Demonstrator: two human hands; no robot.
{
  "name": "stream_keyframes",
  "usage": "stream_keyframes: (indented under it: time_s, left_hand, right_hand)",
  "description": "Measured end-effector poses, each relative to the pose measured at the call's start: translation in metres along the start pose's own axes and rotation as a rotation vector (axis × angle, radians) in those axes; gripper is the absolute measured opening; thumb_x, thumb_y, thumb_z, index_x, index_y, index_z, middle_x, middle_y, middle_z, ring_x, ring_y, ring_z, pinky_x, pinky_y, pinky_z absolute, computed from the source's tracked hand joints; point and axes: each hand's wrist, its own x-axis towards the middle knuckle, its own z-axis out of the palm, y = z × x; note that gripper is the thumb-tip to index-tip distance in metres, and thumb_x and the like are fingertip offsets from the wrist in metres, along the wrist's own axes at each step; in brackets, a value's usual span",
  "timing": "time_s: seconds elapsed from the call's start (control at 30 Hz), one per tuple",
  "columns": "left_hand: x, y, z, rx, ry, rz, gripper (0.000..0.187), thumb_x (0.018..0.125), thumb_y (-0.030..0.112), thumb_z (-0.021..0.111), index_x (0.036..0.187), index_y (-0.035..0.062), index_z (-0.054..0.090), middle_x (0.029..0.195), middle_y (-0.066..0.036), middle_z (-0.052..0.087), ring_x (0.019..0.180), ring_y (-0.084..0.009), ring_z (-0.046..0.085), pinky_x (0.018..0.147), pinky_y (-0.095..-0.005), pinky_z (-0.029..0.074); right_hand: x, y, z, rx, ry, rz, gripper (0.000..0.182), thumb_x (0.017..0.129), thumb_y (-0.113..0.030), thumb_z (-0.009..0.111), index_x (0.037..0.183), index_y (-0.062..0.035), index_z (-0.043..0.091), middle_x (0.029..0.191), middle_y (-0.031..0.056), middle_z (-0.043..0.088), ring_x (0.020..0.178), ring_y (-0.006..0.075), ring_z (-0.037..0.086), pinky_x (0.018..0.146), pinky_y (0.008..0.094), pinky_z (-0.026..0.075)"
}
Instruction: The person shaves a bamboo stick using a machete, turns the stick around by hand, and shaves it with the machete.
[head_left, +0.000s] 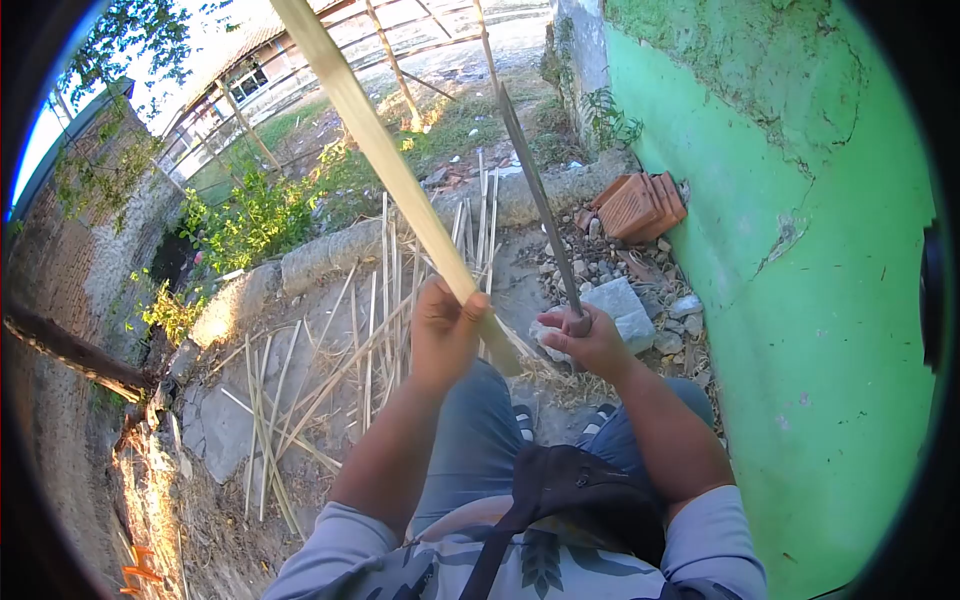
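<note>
My left hand [440,332] is closed around a pale, flat bamboo strip [388,155], gripping it near its lower end. The strip slants up and away to the left, past the top of the view. In my right hand [592,342] is the handle of a machete [540,195], its long dark blade pointing up and forward. Strip and blade are apart, the blade to the right of the strip. Several thin split bamboo strips [372,330] lie scattered on the ground ahead and to the left of my knees.
A green wall [790,330] runs along my right. Stacked red roof tiles [640,207] and a pale stone block [618,312] lie near it among rubble. Ahead is a low stone kerb [335,250], with bushes [255,215] and a pole fence beyond. A brick wall stands left.
</note>
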Motion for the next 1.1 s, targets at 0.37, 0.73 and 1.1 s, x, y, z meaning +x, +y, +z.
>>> stream_keyframes:
  time_s: [0.37,0.73,1.1]
  left_hand:
    - [-0.014,-0.062,0.044,-0.031,-0.045,-0.137,0.025,0.099,0.017,0.074,0.109,0.0023,0.055,0.085,-0.007,0.067,0.072,-0.0137,0.07,0.063,-0.0287,0.056]
    - [-0.007,-0.074,0.036,0.168,0.046,-0.155,0.047,0.098,0.026,0.075,0.128,-0.0018,0.051,0.112,-0.013,0.067,0.099,-0.02,0.069,0.08,-0.034,0.057]
    - [0.078,-0.004,-0.091,1.443,0.045,0.531,0.082,0.086,0.027,0.079,0.152,0.0015,0.036,0.151,-0.027,0.039,0.141,-0.0473,0.039,0.118,-0.0577,0.032]
  right_hand:
    - [-0.007,-0.004,-0.008,0.034,-0.048,0.091,0.029,0.084,-0.001,0.082,0.098,-0.0046,0.057,0.107,0.012,0.073,0.098,0.0162,0.07,0.087,0.0347,0.059]
    - [-0.008,0.003,-0.006,-0.066,0.032,-0.016,0.022,0.085,-0.004,0.08,0.094,-0.0071,0.06,0.096,0.0027,0.071,0.086,0.0092,0.065,0.079,0.0305,0.055]
    - [-0.005,0.001,-0.025,-0.126,0.053,-0.048,0.02,0.089,-0.007,0.079,0.09,-0.0062,0.059,0.096,0.0038,0.071,0.087,0.0098,0.064,0.082,0.031,0.054]
